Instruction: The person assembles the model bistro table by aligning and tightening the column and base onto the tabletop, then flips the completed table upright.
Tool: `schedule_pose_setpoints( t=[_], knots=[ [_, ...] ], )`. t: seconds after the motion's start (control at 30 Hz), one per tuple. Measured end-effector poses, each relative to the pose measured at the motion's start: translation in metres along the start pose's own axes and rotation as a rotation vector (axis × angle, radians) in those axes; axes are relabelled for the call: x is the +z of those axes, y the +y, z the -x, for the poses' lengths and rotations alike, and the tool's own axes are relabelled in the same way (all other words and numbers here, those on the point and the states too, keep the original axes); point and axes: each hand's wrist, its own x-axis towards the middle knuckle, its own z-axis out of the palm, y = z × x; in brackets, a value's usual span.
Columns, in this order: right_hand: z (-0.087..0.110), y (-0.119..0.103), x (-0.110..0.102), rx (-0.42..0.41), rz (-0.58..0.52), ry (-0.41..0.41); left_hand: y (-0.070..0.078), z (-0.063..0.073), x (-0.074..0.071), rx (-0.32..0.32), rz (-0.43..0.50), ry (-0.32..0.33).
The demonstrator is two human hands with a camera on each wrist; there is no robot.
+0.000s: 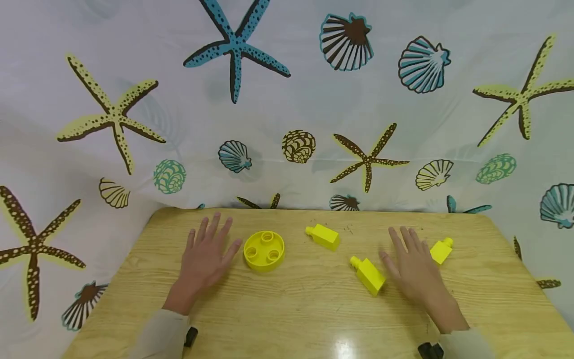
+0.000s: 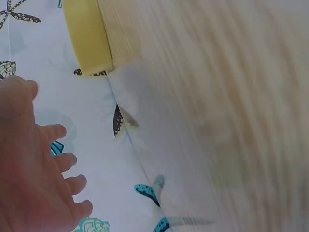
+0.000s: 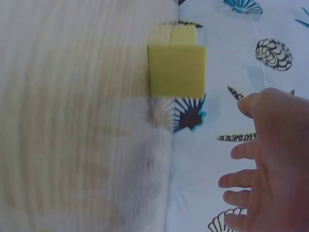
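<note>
My left hand (image 1: pixel 206 257) is spread palm down over the left of the table, its thumb close to a round yellow base (image 1: pixel 263 264) with three raised ring-shaped sockets. On the right, my right hand (image 1: pixel 413 269) is likewise spread, fingers pointing away from me. It lies between two yellow blocks with threaded-looking necks: one block (image 1: pixel 370 276) beside the thumb, another block (image 1: pixel 441 252) just past the fingers on the outer side. A third such block (image 1: pixel 325 236) lies on its side right of the base. Neither hand holds anything. In the right wrist view, the near block (image 3: pixel 177 71) shows its square end.
The wooden table (image 1: pixel 287 319) ends at the back against a hanging white cloth (image 1: pixel 269 114) printed with starfish and shells. The cloth also closes in the left and right sides. A dark wrist strap (image 1: pixel 191 337) shows at the left sleeve (image 1: pixel 161 334).
</note>
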Motion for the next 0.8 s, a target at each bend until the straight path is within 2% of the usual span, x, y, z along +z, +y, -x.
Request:
schedule_pose_setpoints(
  t=[0.2, 0.33, 0.47, 0.63, 0.8],
  knots=[
    [0.012, -0.017, 0.004, -0.023, -0.084, -0.022, 0.023, -0.002, 0.005, 0.025, 0.038, -0.072],
    [0.017, -0.026, 0.005, -0.019, -0.151, -0.075, 0.039, -0.004, 0.008, 0.033, 0.151, -0.140],
    [0.019, -0.031, 0.007, -0.004, -0.191, -0.137, 0.053, -0.008, 0.013, 0.006, 0.271, -0.205],
    [0.019, -0.034, 0.010, 0.012, -0.236, -0.166, 0.066, -0.011, 0.018, -0.015, 0.365, -0.221],
    [0.017, -0.035, 0.011, 0.036, -0.293, -0.177, 0.076, -0.006, 0.020, -0.039, 0.460, -0.244]
  ],
)
